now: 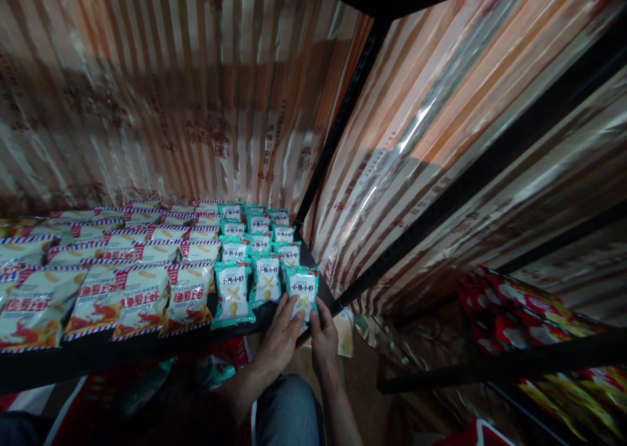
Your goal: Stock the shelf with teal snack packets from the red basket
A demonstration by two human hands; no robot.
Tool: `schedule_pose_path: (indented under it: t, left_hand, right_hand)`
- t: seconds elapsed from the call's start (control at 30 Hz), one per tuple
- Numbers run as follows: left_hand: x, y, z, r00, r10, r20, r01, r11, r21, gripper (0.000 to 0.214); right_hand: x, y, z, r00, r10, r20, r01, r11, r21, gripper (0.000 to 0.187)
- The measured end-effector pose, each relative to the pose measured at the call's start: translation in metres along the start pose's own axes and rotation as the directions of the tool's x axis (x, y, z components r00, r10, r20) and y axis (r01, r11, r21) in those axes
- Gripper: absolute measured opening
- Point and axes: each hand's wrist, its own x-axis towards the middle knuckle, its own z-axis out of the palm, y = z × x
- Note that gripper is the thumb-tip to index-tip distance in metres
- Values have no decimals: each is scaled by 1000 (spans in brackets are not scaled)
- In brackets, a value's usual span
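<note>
Hands: left (281, 338) and right (321, 334) both gripping teal packet (302, 291) at shelf (147, 351) front edge, beside teal rows (255, 237).

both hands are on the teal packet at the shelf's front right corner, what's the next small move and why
Probably press the teal packet flat and release it: the left hand and right hand both grip its lower edge, and it lies on the shelf at the front row's right end, beside the neighbouring teal packets, close to the black post.
</note>
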Motion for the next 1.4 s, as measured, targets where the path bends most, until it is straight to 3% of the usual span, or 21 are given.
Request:
schedule_pose_path:
  t: [0.63, 0.9, 1.1, 1.4]
  left_hand:
    - [11, 5, 3, 999, -34, -21, 34, 999, -12, 53]
    - [16, 0, 5, 999, -41, -21, 43, 993, 113, 60]
    - [18, 15, 9, 997, -67, -33, 73, 977, 200, 59]
    - [22, 23, 16, 993, -89, -80, 98, 988, 119, 44]
  right_hand:
    - [14, 10, 17, 979, -204, -25, 190, 942, -278, 64]
    - [16, -5, 17, 990, -137, 25, 138, 948, -287, 67]
    - [19, -11, 19, 986, -143, 89, 164, 936, -312, 73]
    - [26, -3, 19, 979, -181, 96, 203, 920, -336, 80]
